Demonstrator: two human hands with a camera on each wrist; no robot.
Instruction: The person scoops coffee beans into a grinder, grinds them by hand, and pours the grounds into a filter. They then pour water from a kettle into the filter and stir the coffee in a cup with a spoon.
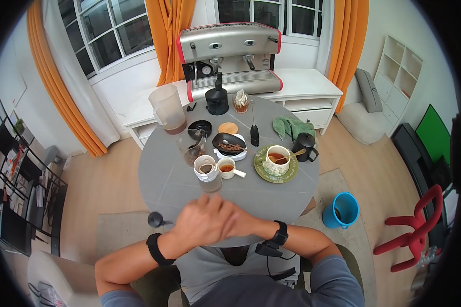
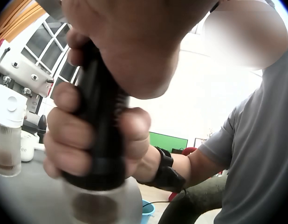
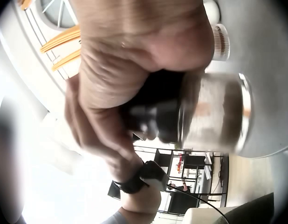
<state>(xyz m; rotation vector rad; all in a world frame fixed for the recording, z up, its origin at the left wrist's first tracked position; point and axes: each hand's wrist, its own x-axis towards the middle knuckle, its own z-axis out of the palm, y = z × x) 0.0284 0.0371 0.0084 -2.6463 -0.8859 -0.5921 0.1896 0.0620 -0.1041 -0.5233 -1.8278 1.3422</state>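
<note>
Both hands hold a black hand coffee grinder (image 2: 99, 116) upright in front of the chest. My right hand (image 2: 72, 135) wraps its fingers and thumb round the black body. Over the top, my left hand (image 1: 197, 222) curls its fingers round the upper end. The clear jar (image 3: 214, 112) below the body holds dark grounds. A black crank knob (image 1: 156, 220) sticks out to the left; most of the grinder is hidden by the hands in the head view. Nearest on the table are a glass server (image 1: 211, 183) topped by a white dripper (image 1: 206, 166) and a small white handled cup (image 1: 228, 169).
On the grey round table (image 1: 251, 199) stand a black dish of beans (image 1: 229, 146) on a scale, a patterned cup (image 1: 276, 159) on a green saucer (image 1: 264, 176), a black pitcher (image 1: 305, 148), a moka pot (image 1: 217, 100) and a plastic jug (image 1: 167, 110). A blue bucket (image 1: 341, 211) stands right.
</note>
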